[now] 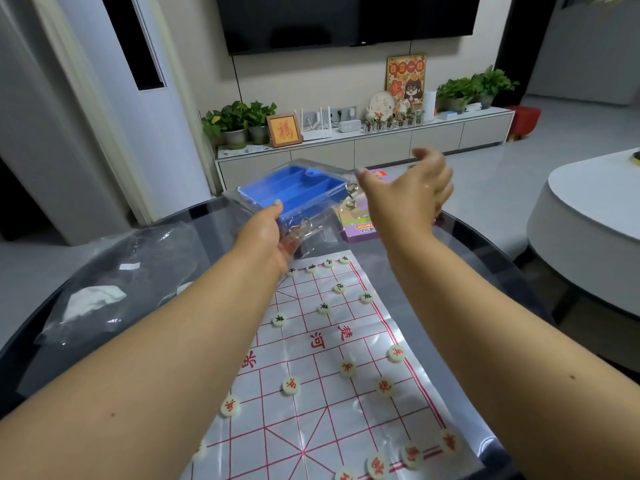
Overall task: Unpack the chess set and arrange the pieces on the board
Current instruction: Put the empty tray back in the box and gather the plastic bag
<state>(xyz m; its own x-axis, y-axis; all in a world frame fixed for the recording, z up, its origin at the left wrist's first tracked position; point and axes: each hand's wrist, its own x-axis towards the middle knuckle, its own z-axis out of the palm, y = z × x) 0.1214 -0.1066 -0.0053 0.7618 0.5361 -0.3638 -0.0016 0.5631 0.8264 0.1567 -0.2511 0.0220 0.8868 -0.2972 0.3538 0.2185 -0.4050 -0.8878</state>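
The left hand (pixel 273 237) has its grip closed around a clear plastic case (pixel 294 192) with a blue ridged tray inside, lifted above the dark glass desk (pixel 485 258). The right hand (pixel 412 195) hovers open, fingers relaxed. Round cream pieces (pixel 290 385) sit on the glossy red-lined board (pixel 329 368) below.

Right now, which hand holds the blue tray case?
The left hand grips the clear plastic case with the blue compartment tray. The right hand hangs open beside it, holding nothing.

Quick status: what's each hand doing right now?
Left hand: holds the blue case.
Right hand: open, holding nothing.
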